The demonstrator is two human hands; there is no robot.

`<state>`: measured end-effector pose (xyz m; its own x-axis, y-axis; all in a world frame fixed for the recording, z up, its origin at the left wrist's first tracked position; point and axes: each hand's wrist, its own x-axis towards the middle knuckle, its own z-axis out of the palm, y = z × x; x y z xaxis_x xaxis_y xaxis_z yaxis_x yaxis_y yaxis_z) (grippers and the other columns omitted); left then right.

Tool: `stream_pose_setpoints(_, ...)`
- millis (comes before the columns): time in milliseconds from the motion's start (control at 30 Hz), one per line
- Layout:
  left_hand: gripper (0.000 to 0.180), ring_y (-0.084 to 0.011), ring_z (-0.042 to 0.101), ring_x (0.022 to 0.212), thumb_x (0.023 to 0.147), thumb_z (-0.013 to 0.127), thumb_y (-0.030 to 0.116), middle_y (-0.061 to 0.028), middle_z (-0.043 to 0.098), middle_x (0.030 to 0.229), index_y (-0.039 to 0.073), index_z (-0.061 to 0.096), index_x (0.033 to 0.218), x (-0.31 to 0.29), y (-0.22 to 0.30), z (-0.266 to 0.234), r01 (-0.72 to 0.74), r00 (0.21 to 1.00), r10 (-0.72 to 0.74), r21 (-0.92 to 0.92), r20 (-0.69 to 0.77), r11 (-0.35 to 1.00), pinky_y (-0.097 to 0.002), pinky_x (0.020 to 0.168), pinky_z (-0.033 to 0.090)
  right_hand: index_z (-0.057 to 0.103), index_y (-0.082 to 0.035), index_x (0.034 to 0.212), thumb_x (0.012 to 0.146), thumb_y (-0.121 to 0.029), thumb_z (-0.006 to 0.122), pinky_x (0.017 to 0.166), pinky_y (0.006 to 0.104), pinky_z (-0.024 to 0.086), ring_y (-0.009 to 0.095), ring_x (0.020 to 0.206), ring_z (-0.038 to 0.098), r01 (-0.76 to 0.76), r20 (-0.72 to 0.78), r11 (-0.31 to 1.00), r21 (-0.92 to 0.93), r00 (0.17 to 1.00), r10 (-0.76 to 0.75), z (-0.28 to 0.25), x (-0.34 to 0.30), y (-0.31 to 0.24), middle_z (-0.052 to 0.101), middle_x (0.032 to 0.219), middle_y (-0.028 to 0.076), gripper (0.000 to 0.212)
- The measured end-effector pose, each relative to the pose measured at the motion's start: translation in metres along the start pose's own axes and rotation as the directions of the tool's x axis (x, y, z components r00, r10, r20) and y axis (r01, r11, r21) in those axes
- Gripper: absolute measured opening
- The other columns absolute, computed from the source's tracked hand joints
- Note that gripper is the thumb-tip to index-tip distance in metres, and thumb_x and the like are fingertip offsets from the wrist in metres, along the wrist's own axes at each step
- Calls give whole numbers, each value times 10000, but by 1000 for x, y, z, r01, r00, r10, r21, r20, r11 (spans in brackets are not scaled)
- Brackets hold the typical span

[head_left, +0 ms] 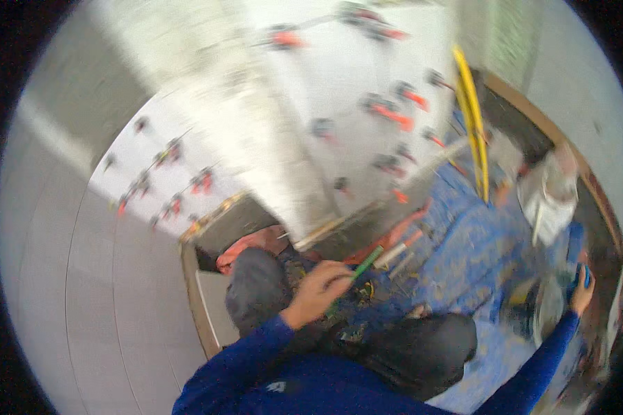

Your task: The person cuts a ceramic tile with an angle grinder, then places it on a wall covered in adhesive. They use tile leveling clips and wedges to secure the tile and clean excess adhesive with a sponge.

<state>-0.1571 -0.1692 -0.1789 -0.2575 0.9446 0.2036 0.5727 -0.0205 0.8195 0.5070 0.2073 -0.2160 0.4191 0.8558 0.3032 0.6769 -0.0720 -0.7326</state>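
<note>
My left hand [320, 293] is in front of my body, fingers closed round a thin green stick [367, 263] that slants up to the right; its exact kind is too blurred to tell. Out at the far right, my right hand [583, 292] is wrapped round a blue object [586, 277], mostly covered by the fingers. Just left of that hand stands a bucket-like container [533, 308], smeared by motion. Below the green stick lies a dark jumble of small pieces [367, 294] with bits of yellow, near my bent legs.
Large white panels [284, 90] carry several red and grey clip-like pieces [393, 116]. A blue sheet [457, 235] covers the floor, with a long yellow tool [472, 121], a whitish bag [551, 197] and a pale stick [393, 254] on it. A wooden-edged ledge [533, 114] borders the right.
</note>
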Motion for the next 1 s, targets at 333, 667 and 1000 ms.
stream_pose_setpoints(333,803,-320,458,1403,1033,402,678,-111,307,1604,179,191,1626,35,67,79,402,915,-152,-880,374,254,-573,1062,453,549,-7,1404,982,-244,639,1045,425,473,362,1229,631,251,607,762,597,480,-633,99,-352,-356,643,1326,246,492)
stream_pose_setpoints(667,413,-299,600,1226,896,761,242,-175,669,1279,-1,698,1225,17,15,-167,-14,802,35,40,-596,999,-428,1078,440,452,-33,1518,940,-345,742,926,450,534,374,1044,686,176,606,686,706,351,-714,143,-416,-385,653,1278,212,718)
stream_pose_setpoints(1000,298,-297,657,1032,793,833,308,-93,666,1086,83,796,986,171,30,-391,142,743,580,925,-335,353,-421,880,534,566,-1,1404,881,-220,767,844,453,553,386,905,708,325,528,752,574,554,-643,220,-396,-400,693,1195,262,602)
